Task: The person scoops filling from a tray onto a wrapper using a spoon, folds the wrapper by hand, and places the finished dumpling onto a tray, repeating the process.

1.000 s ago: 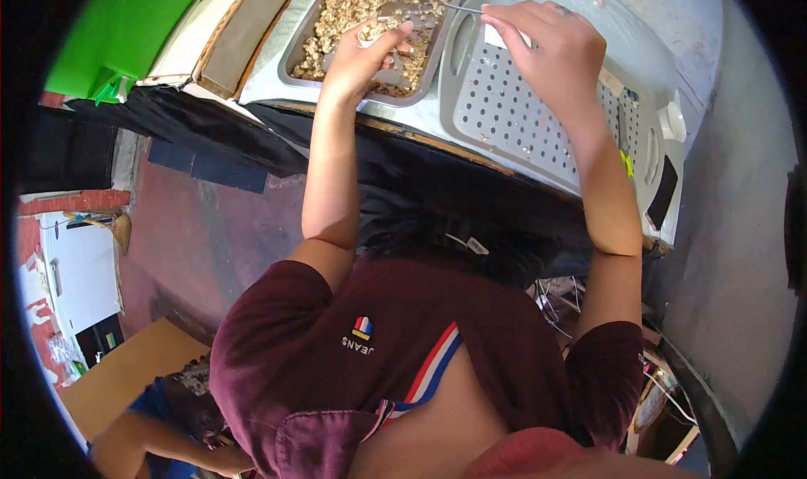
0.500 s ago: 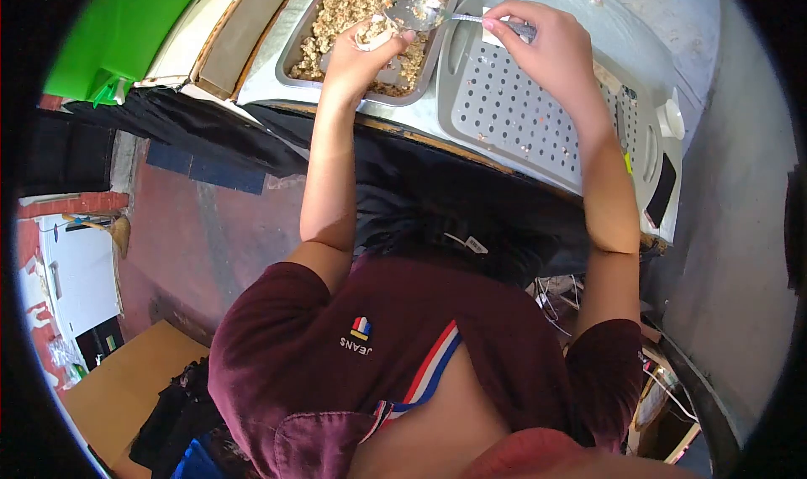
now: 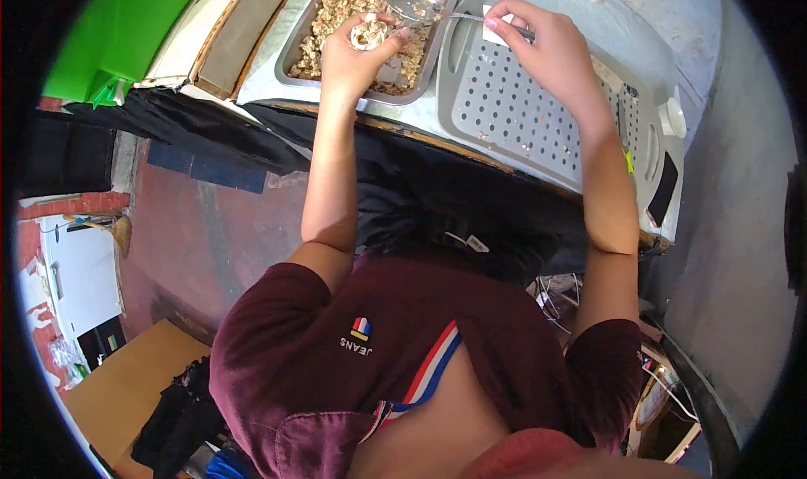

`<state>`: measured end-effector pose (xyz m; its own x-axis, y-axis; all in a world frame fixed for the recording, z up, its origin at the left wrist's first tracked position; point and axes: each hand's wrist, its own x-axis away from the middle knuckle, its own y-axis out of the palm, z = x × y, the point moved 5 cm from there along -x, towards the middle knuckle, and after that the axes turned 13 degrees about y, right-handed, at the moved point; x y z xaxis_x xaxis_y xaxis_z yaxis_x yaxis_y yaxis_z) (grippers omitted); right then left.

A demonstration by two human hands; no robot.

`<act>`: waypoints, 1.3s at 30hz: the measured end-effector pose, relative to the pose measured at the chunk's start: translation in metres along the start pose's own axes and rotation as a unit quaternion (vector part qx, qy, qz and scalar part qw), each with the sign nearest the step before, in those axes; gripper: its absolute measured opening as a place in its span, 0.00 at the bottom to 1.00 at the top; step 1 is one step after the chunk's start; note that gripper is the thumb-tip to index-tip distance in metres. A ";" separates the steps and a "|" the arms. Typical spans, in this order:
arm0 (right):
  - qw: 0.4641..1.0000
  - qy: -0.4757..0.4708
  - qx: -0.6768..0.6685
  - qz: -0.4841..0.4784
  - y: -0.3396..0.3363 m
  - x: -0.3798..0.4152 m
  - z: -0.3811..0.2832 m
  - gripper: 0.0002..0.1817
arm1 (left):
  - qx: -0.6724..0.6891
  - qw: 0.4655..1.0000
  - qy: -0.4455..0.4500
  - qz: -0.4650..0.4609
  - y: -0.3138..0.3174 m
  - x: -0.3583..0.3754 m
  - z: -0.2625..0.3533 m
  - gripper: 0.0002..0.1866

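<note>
My left hand (image 3: 345, 69) is cupped around a thin, pale dumpling wrapper (image 3: 368, 35) with some filling in its middle. It is over the near part of a metal tray (image 3: 431, 67) that holds a crumbly tan filling (image 3: 345, 7) with orange bits. The thumb presses along the wrapper's right side. In my right hand (image 3: 551, 49) is the handle of a metal spoon (image 3: 414, 8), pinched between thumb and fingers. The spoon's bowl lies over the filling, just beyond the left fingertips.
Right of the metal tray is a grey perforated tray (image 3: 513, 113) dotted with food crumbs. A small white cup-like object (image 3: 672, 118) and a black flat object (image 3: 662, 190) are by its right end. A green container (image 3: 118, 29) stands at the left.
The spoon's bowl has moved slightly away from the wrapper and down towards the filling. The wrapper now shows as a rounder cup in my left hand, its fingers curled more.
</note>
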<state>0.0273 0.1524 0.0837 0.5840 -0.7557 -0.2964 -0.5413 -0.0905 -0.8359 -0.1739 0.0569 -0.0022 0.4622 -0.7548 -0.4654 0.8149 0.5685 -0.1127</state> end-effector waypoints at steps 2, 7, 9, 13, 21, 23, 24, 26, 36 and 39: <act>1.000 -0.007 -0.005 0.003 0.000 0.001 -0.001 0.10 | -0.013 1.000 0.023 -0.009 -0.001 -0.001 0.000 0.13; 1.000 0.010 -0.023 0.016 -0.010 0.011 -0.008 0.09 | -0.050 0.998 0.025 0.011 -0.003 0.002 0.008 0.16; 0.999 0.003 -0.041 0.006 -0.012 0.015 -0.008 0.09 | -0.041 0.999 0.014 0.003 -0.001 0.003 0.008 0.16; 0.999 0.020 -0.035 -0.034 -0.013 0.022 -0.008 0.11 | 0.027 0.999 0.004 -0.028 0.010 0.006 0.008 0.15; 0.997 -0.067 0.025 -0.022 -0.017 0.032 -0.010 0.11 | -0.020 0.999 0.005 -0.034 0.025 0.012 0.015 0.14; 0.997 -0.073 0.036 -0.015 -0.020 0.034 -0.010 0.11 | -0.030 0.999 0.004 -0.044 0.028 0.012 0.015 0.14; 0.997 -0.073 0.040 -0.010 -0.023 0.035 -0.011 0.11 | -0.032 0.998 -0.002 -0.051 0.029 0.013 0.014 0.14; 0.996 -0.073 0.043 -0.001 -0.029 0.037 -0.012 0.11 | -0.033 0.998 0.005 -0.055 0.030 0.013 0.012 0.15; 0.994 -0.084 0.074 -0.001 -0.044 0.042 -0.013 0.10 | -0.055 0.995 0.022 -0.082 0.039 0.019 0.021 0.15; 0.996 -0.073 0.053 0.019 -0.052 0.043 -0.003 0.10 | -0.043 0.996 0.032 -0.073 0.041 0.019 0.027 0.14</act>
<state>0.0790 0.1226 0.1158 0.6512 -0.6534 -0.3860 -0.5022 0.0104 -0.8647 -0.1222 0.0567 0.0083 0.3151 -0.8111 -0.4929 0.8378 0.4817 -0.2571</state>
